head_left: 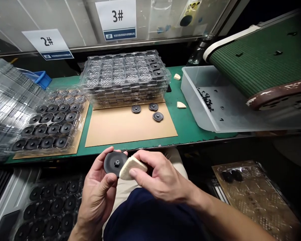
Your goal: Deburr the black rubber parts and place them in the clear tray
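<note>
My left hand (pixel 97 190) grips a round black rubber disc (pixel 113 163) with a small hub at its middle, held just below the table's front edge. My right hand (pixel 160 175) pinches a cream wedge-shaped block (pixel 130 167) whose edge lies against the right side of the disc. Three more black discs (pixel 153 112) lie loose on a brown cardboard sheet (pixel 125 129) on the table.
A stack of clear blister trays (pixel 125 78) stands at the back. A tray filled with discs (pixel 50 125) sits at left, another (pixel 47 207) lies below. A clear bin (pixel 205 100) with black scraps sits under a green conveyor (pixel 261 57). Two spare cream wedges (pixel 181 105) rest on the green table.
</note>
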{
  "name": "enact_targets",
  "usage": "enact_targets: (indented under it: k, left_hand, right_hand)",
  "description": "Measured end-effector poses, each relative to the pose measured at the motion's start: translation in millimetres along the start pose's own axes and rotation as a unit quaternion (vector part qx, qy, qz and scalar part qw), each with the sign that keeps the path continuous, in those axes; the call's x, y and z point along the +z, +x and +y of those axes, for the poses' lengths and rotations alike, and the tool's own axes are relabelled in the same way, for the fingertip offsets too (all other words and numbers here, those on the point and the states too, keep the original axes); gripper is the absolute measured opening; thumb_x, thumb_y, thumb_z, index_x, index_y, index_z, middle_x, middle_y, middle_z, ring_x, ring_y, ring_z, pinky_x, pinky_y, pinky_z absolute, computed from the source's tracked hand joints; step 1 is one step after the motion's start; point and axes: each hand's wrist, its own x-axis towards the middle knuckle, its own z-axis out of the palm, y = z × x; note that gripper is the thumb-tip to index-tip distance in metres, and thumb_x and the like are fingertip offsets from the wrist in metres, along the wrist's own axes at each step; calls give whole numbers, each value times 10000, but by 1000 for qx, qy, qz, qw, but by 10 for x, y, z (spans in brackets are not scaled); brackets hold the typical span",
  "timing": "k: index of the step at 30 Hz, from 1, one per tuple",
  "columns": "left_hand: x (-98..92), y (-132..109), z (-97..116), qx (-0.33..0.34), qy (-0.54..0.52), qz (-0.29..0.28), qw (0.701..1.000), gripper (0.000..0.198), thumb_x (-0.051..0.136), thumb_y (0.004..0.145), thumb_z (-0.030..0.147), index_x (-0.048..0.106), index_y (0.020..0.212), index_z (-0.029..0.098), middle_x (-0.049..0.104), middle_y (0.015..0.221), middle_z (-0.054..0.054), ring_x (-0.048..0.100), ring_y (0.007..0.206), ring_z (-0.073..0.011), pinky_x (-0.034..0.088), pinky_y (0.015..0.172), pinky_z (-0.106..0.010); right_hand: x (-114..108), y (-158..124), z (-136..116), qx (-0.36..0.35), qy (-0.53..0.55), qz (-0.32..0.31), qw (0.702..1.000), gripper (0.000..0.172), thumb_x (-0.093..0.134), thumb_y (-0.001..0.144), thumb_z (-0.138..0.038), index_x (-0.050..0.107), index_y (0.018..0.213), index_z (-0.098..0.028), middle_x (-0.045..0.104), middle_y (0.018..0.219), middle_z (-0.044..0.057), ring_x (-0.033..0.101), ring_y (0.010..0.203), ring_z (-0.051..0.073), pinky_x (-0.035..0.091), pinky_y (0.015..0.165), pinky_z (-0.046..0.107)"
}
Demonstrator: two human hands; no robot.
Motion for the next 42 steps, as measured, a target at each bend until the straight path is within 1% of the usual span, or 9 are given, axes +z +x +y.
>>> enact_targets:
  k: [4, 7, 13, 18, 24, 28, 32, 36, 42]
  left_hand:
    - [-41, 17, 3, -49, -11, -4, 999, 742, 948, 684, 360, 652, 1350, 219, 715, 1290, -127, 653, 1248, -316, 530, 1070, -332]
    - [-50, 23, 3, -70, -23, -1, 997, 745, 927, 711, 412, 638, 1366, 207, 713, 1291, -145, 658, 1238, -338, 521, 1089, -383]
    - [-40, 28, -27, -66, -24, 12, 997, 727, 918, 723, 426, 651, 1374, 240, 708, 1314, -117, 649, 1254, -311, 544, 1060, -345]
    - [-30, 25, -36, -91, -37, 15, 995, 522, 769, 876, 481, 712, 1304, 189, 742, 1222, -114, 739, 955, -224, 642, 836, -295]
    - [-14, 19, 20, -128, -42, 22, 991, 469, 686, 935, 471, 722, 1283, 159, 764, 1115, -125, 727, 873, -216, 651, 741, -311]
    - [-16, 23, 42, -139, -27, 4, 990, 469, 681, 935, 465, 730, 1256, 127, 766, 1067, -132, 724, 790, -222, 650, 661, -326]
    - [-7, 31, 65, -144, -39, 12, 989, 422, 673, 943, 431, 742, 1237, 137, 770, 1076, -121, 734, 852, -225, 652, 714, -318]
    - [8, 36, 101, -163, -30, -19, 986, 413, 669, 951, 410, 733, 1248, 129, 760, 1123, -139, 726, 815, -231, 653, 710, -351]
    - [-6, 39, 92, -169, -36, -23, 985, 401, 659, 964, 397, 735, 1245, 121, 758, 1119, -143, 722, 819, -235, 657, 704, -361]
  right_hand:
    - [21, 34, 174, 1, -165, 87, 983, 145, 529, 1022, -237, 621, 926, -180, 596, 864, 37, 541, 772, 157, 387, 713, 264]
    - [10, 47, 253, 40, -160, 120, 979, 118, 574, 1006, -245, 661, 955, -185, 621, 869, 26, 558, 772, 149, 398, 712, 254]
    - [-62, -7, 75, 54, 49, -12, 997, 89, 580, 999, -216, 652, 956, -186, 607, 801, -18, 531, 690, 118, 426, 643, 222]
    - [-7, -9, 65, -65, -94, 34, 993, 157, 501, 1028, -170, 644, 1093, -178, 654, 1053, 79, 584, 970, 201, 450, 883, 320]
    - [-2, -1, 25, -35, -92, -18, 995, 178, 570, 921, -165, 486, 770, -207, 483, 737, -19, 424, 642, 130, 346, 629, 266]
    - [0, 1, -10, -36, -152, 25, 987, 145, 506, 977, -179, 530, 834, -198, 522, 822, 20, 465, 750, 159, 364, 703, 282]
    - [5, -14, -20, -34, -96, -29, 994, 188, 533, 944, -175, 464, 773, -210, 488, 767, -7, 437, 679, 142, 366, 670, 273]
    - [-8, -24, -10, -46, -164, 0, 985, 105, 499, 973, -182, 531, 874, -196, 521, 846, 25, 470, 761, 171, 369, 716, 302]
    - [-26, -20, -15, -55, -175, -44, 982, 98, 517, 983, -189, 534, 887, -200, 532, 852, 18, 475, 750, 168, 366, 702, 301]
